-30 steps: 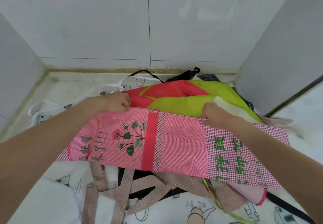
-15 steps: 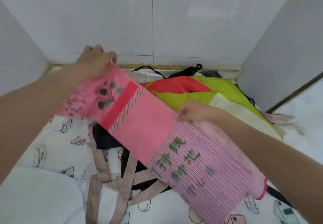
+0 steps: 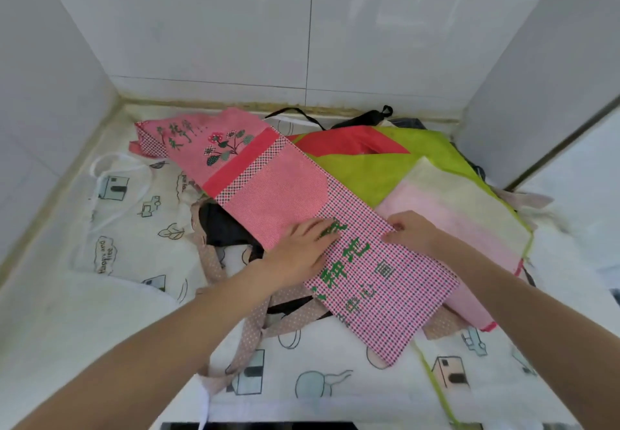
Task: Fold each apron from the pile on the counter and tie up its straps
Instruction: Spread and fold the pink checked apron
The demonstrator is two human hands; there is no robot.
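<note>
A: Where do we have the pink checked apron (image 3: 268, 181)?

B: It lies as a long folded band slanting across the pile on the desk (image 3: 43, 312), its flower-printed end toward the far left corner and its green-lettered end toward us on the right.

A: And our hands?

B: Our left hand (image 3: 302, 248) lies flat on the band, fingers straight and spread, pressing down over the top of the green lettering. Our right hand (image 3: 411, 231) sits at the band's right edge with its fingers curled onto the cloth there; we cannot tell whether it actually pinches the edge or only rests on it.

A: What lies under the band?

B: A red and lime-green apron (image 3: 385, 161) shows behind it, and a pale pink apron (image 3: 449, 225) just beside our right hand. A white apron with cartoon prints (image 3: 134, 221) spreads over the left and near side of the desk. Tan dotted straps (image 3: 255, 332) snake out below our left wrist, crossing a black piece of cloth (image 3: 224, 225).

A: Anything at the back?

B: A black strap (image 3: 369, 116) loops along the foot of the white tiled wall (image 3: 235, 27).
</note>
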